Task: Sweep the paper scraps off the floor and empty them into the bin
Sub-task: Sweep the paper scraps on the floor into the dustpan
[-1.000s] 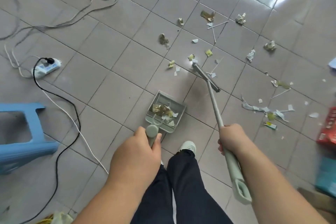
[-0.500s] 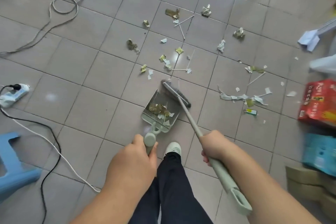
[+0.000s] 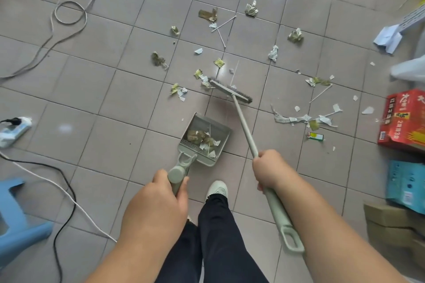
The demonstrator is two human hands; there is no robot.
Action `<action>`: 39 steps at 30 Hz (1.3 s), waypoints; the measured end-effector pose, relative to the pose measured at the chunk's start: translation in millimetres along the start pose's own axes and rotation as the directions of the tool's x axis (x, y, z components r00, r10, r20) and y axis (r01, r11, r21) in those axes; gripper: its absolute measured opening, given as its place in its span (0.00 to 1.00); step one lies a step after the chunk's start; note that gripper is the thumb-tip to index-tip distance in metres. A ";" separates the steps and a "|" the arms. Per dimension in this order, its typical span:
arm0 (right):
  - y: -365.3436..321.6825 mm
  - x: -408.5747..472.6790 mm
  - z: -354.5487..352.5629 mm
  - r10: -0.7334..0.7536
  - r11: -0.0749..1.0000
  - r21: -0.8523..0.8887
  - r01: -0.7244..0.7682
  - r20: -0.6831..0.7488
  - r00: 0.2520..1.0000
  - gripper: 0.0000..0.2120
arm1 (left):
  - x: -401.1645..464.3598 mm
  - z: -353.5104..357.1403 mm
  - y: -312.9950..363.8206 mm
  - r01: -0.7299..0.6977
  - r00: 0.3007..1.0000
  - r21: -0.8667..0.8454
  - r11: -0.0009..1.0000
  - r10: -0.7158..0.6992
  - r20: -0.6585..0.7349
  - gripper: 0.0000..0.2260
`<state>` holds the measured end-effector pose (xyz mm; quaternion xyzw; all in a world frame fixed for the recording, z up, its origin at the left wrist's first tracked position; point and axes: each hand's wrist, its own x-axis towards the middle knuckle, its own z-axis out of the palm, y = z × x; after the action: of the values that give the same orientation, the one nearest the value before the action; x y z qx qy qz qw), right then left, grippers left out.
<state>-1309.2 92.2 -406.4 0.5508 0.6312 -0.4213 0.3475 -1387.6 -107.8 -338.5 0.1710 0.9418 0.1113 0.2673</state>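
My left hand (image 3: 158, 200) grips the handle of a pale green dustpan (image 3: 205, 139), which rests on the grey tiles with several scraps inside it. My right hand (image 3: 269, 166) holds the long handle of a matching broom (image 3: 245, 128); its brush head (image 3: 231, 91) sits on the floor just beyond the dustpan's mouth, touching a few scraps. Paper scraps (image 3: 301, 119) lie scattered over the tiles ahead and to the right, with crumpled bits (image 3: 251, 9) farther off. No bin is in view.
A blue stool (image 3: 13, 220) stands at the left. Black and white cables (image 3: 66, 188) run to a power strip (image 3: 13, 127). Red (image 3: 404, 119) and blue (image 3: 406, 182) boxes and cardboard (image 3: 395, 225) line the right edge. My shoe (image 3: 217, 188) is behind the dustpan.
The broom head swept in against the dustpan's mouth, then moved back out to the scraps just beyond it. The camera view shifted to the right and forward.
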 end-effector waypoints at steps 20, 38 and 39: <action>-3.8 -47.7 -43.5 -0.022 0.999 0.050 0.019 0.057 0.998 0.14 | -5.4 -1.2 2.8 0.003 1.000 -0.044 0.999 -0.002 0.024 0.14; -32.3 -16.1 -19.2 0.066 0.996 -0.067 -0.057 0.148 0.987 0.11 | -9.0 -2.2 -12.5 0.124 0.992 -0.086 0.989 -0.122 0.024 0.14; -24.0 -28.6 -30.2 0.054 0.995 -0.086 -0.041 0.158 0.986 0.11 | -9.1 -2.1 -12.3 0.126 0.992 -0.090 0.988 -0.124 0.023 0.14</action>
<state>-1327.9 107.4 -364.8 0.5152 0.6047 -0.4295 0.4293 -1384.7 -122.8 -336.1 0.1002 0.9422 0.1359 0.2895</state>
